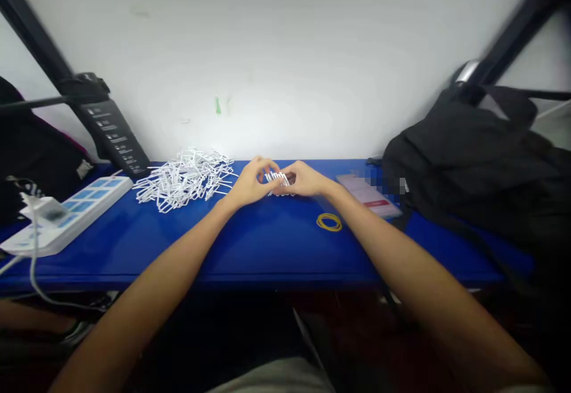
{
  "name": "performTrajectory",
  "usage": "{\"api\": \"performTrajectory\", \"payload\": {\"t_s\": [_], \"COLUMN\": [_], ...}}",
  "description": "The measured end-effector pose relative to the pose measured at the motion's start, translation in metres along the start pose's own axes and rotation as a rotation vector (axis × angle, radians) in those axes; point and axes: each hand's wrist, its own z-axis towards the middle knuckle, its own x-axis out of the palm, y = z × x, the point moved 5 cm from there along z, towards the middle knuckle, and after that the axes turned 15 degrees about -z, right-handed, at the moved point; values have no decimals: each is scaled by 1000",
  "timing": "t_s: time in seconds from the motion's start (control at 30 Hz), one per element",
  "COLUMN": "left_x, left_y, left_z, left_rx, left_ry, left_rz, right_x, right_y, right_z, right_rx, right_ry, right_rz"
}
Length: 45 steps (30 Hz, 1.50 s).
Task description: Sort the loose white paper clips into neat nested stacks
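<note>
Both of my hands meet at the middle of the blue table (267,244), fingers curled around a small bunch of white wire clips (279,181). My left hand (250,183) pinches the bunch from the left. From the right, my right hand (304,180) grips the same bunch. A loose pile of the same white clips (182,179) lies just left of my left hand. A yellow rubber band (329,222) lies flat on the table near my right wrist.
A white power strip (71,208) with a plugged-in adapter and cable sits at the far left. A pink-and-red packet (368,195) lies to the right, beside a black bag (482,161). Black frame bars slant up at both back corners. The white wall stands right behind.
</note>
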Motion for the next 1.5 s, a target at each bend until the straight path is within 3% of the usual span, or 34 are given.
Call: {"api": "performTrajectory", "payload": {"t_s": [0.53,0.6,0.67,0.8,0.9,0.97,1.03,1.27,1.5], "left_x": [8,-6,-31,-85,-101,-99,-94,-88,-86], "left_y": [-13,-12,-6,21,47,60,64,56,45], "left_z": [2,4,3,-10,-17,-18,-17,-10,-8], "left_rx": [10,-3,-66,-314,-466,-518,-540,-500,-339], "left_ry": [-60,-116,-244,-374,-205,-39,48,75,-26], "left_rz": [63,128,266,644,790,818,835,818,819], "right_x": [0,0,0,-5,-8,-9,-9,-9,-8], "right_y": [4,5,6,1,-4,-5,-4,-2,-2], "right_z": [0,0,0,0,-2,-3,-3,-3,-4], "right_rx": [21,18,11,35,81,93,98,97,96], "right_ry": [-33,-16,-1,-19,-45,-62,-69,-66,-61], "right_rz": [-64,-53,-29,-67,-82,-86,-90,-94,-66]}}
